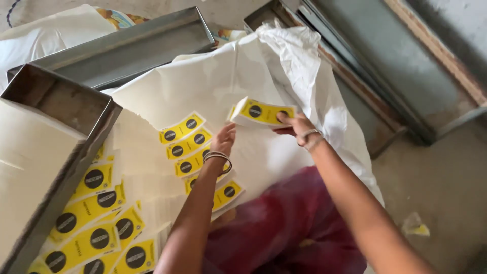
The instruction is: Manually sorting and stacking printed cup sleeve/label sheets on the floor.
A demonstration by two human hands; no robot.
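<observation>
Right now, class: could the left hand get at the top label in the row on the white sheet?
Probably yes. The left hand hovers just right of the top label, and nothing lies between them; the right hand holds the label stack off to the side.

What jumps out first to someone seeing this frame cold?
The bright yellow labels with black circles: a stack held up in the right hand at centre, a column of them laid on the white sheet by the left hand, and more rows at lower left. Grey metal trays frame the top and left.
</observation>
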